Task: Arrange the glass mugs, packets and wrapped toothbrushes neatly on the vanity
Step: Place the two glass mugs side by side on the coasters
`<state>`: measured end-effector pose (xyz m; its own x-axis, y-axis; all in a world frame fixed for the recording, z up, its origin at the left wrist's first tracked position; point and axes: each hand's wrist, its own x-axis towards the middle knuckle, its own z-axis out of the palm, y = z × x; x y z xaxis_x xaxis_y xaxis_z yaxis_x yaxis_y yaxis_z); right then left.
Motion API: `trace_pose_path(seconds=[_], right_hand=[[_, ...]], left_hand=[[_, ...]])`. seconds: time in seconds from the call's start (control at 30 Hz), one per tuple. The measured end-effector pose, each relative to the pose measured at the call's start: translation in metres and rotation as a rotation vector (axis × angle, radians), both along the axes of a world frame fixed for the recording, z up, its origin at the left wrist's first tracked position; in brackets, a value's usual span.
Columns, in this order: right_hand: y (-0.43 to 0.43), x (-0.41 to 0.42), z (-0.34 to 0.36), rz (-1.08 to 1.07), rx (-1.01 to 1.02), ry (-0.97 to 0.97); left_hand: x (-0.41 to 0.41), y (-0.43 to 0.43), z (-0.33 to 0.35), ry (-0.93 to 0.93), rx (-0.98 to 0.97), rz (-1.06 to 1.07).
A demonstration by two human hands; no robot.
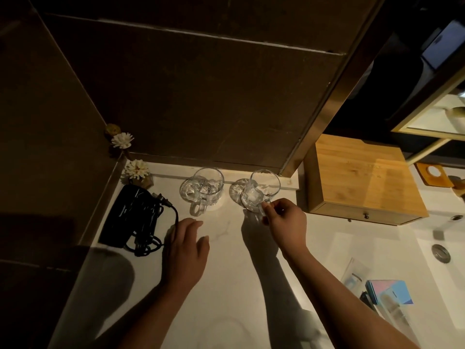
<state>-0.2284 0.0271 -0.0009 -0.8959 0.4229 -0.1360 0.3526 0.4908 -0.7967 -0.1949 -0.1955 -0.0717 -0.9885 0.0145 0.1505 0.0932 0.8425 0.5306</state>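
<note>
Step in hand: placing mugs. Right hand (284, 222) fingers pinch the handle of right mug (261, 191), tilted at the worktop (226, 273) back edge beside left mug (205, 188). Left hand (187, 250) open, flat. Next: set upright, handles matched; packets (387, 293) wait by the sink.

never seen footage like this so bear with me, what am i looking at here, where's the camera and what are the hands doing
The one picture comes from a camera on a person's head, looking down at a white vanity top. No machine: just two bare hands. The right hand pinches the handle of the right glass mug, which looks tilted. The left hand hovers open, holding nothing, near the left glass mug. A black hair dryer lies at left, a wooden box at right, and wrapped packets near the lower right.
</note>
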Motion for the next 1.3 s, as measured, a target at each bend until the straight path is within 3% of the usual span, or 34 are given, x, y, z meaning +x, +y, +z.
trace_pose_path(seconds=[0.1,0.3,0.97,1.3], right_hand=[[-0.003,0.000,-0.005,-0.028,0.032,0.019],[-0.005,-0.001,-0.012,-0.032,0.061,0.029],[-0.014,-0.004,-0.018,-0.002,0.030,0.002],[-0.012,-0.002,-0.018,-0.002,-0.027,-0.003]], left_hand=[[0.002,0.002,-0.002,-0.007,0.021,0.025],[-0.009,0.005,0.008,-0.009,0.260,0.179],[-0.023,0.018,-0.004,0.109,0.292,0.280],[-0.025,0.021,0.019,0.039,0.321,0.254]])
